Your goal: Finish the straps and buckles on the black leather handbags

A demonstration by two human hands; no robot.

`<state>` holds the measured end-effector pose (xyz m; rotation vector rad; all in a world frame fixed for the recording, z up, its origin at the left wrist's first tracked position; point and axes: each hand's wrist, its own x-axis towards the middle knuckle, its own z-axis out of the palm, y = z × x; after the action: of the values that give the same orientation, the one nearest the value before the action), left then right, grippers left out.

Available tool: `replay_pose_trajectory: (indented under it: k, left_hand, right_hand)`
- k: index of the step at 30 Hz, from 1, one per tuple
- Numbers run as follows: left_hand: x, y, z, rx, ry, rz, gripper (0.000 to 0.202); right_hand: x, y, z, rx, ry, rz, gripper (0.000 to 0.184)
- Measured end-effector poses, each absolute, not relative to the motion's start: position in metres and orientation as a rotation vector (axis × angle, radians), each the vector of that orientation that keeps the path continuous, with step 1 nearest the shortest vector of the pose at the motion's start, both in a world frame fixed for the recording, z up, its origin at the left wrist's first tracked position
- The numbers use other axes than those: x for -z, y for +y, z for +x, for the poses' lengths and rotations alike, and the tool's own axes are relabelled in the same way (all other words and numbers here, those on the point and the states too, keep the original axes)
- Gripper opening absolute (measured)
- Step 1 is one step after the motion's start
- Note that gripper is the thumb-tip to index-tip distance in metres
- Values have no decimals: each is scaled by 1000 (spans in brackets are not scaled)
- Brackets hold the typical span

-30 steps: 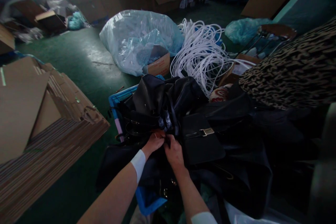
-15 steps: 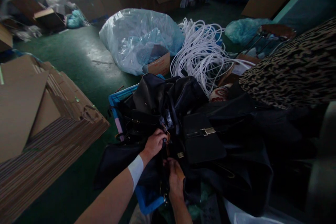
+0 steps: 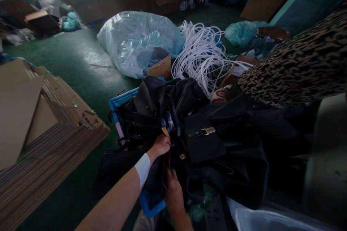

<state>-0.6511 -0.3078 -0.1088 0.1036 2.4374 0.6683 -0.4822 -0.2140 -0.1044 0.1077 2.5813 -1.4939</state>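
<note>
My left hand [image 3: 162, 145] is closed in a fist on a narrow strap; a flat tan end of the strap [image 3: 166, 132] sticks out above the fingers. Just below it, my right hand [image 3: 174, 187] has its fingers pinched on a thin brown-edged length that runs down from the left hand. Both hands are over a heap of black bags [image 3: 151, 95] in a blue plastic crate [image 3: 116, 117]. To the right of my hands lies a black bag flap [image 3: 203, 144] with a metal buckle [image 3: 208, 131]. What my right fingertips press on is partly hidden.
Stacked flat cardboard [image 3: 54, 144] stands at the left. Beyond the crate are a large clear plastic bag [image 3: 135, 39], a small carton [image 3: 159, 68] and a tangle of white cord [image 3: 200, 57]. Someone in patterned clothing [image 3: 295, 65] is close by at the right.
My left hand has turned from a finger pinch into a fist, and the tan strap end now points up above it. My right hand has shifted slightly downward. The view has swung slightly right.
</note>
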Motion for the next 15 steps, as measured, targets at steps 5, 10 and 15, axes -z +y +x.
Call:
replay_pose_trajectory:
  k: [5, 10, 15]
  left_hand:
    - [116, -314, -656, -816, 2285, 170, 28]
    - [112, -325, -654, -941, 2218, 223, 25]
    - [104, -332, -653, -1011, 2184, 262, 27]
  right_hand:
    - [101, -182, -482, 1410, 2552, -6, 62]
    - [93, -157, -488, 1373, 2587, -151, 62]
    - [78, -157, -499, 1703, 2583, -31, 62]
